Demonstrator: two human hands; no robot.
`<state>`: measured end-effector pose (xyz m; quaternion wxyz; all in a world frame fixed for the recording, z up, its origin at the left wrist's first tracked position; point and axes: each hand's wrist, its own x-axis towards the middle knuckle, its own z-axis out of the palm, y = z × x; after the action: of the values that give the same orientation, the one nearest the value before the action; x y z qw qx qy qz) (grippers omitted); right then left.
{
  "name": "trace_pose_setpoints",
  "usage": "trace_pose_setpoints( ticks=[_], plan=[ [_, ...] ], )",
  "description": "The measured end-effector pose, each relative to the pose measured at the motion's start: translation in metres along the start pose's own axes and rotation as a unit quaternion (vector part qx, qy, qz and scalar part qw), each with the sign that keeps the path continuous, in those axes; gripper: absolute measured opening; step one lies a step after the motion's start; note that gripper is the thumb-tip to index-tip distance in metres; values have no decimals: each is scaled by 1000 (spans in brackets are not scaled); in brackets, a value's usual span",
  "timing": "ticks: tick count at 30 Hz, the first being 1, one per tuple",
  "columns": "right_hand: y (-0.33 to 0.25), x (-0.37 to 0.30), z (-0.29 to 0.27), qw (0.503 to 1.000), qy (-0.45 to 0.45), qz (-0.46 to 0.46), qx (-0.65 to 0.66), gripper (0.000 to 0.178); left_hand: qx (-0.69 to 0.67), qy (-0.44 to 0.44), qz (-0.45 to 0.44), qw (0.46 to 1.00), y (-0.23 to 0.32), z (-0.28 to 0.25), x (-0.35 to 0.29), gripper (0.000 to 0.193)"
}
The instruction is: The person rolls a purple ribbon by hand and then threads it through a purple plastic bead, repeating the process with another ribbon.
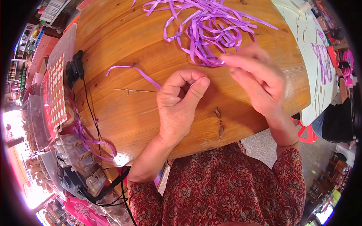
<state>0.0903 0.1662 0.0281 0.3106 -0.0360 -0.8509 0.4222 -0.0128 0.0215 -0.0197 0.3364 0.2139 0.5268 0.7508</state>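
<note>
Left hand (175,103) has the thumb and index finger pressed together, pinching a purple ribbon strip (137,71) whose tail pokes out on the left and lies over the wooden table (132,124). Right hand (260,81) is up just beside it, kinda blurry, index finger stretched out with the thumb under it; can't tell if those fingers are gripping anything. Big messy ribbon pile (211,32) sits past both hands, near the right fingertips. There's also a thin twisted string (141,90) left of the left hand, and a black cable (89,103) along the table's left side.
</note>
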Motion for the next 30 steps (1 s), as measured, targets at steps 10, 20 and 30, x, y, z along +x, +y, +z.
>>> trace_pose_setpoints(
  ticks=[10, 20, 30],
  plan=[
    [11, -15, 13, 997, -81, -1, 12, 32, -11, -88, 49, 995, 15, -5, 2, 17],
    [8, -25, -8, 989, -76, -27, -126, 21, 182, -68, 109, 975, 16, -7, 1, 16],
    [11, -34, -11, 905, -80, 264, 325, 13, 152, -104, 133, 974, 14, -11, 10, 15]
  ],
)
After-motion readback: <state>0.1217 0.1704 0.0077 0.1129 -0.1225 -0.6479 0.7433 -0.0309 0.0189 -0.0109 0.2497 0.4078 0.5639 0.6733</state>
